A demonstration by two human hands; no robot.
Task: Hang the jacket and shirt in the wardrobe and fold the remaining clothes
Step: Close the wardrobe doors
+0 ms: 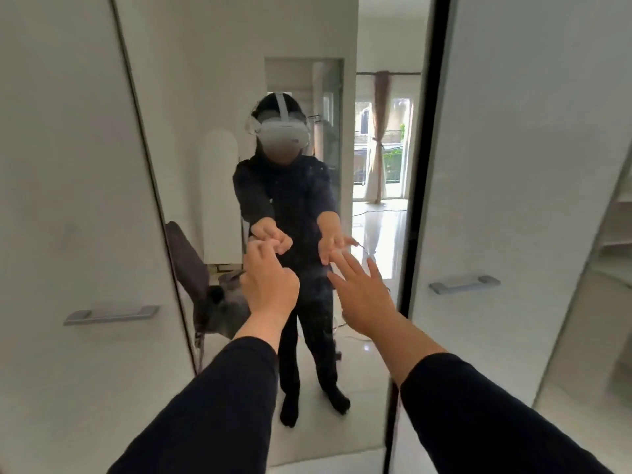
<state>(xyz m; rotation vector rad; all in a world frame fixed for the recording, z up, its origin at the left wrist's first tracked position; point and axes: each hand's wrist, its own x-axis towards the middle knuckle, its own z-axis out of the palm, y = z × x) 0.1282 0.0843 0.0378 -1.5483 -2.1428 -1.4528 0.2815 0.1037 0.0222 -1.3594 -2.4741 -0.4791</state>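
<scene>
I stand close in front of the wardrobe, facing its mirrored door (212,97). My left hand (270,289) is held against the glass with its fingers curled, and nothing shows in it. My right hand (362,295) reaches to the mirror with straight, spread fingers, the fingertips at the glass. Both arms wear black sleeves. No jacket or shirt is in either hand. In the reflection, a chair (186,265) behind me carries dark clothing, with a grey garment (232,302) on its seat.
A white wardrobe door with a metal handle (111,314) is on the left. Another white door with a handle (463,283) is on the right. Past its far edge, wardrobe shelves (615,234) show. The mirror reflects a tiled floor and a bright curtained window.
</scene>
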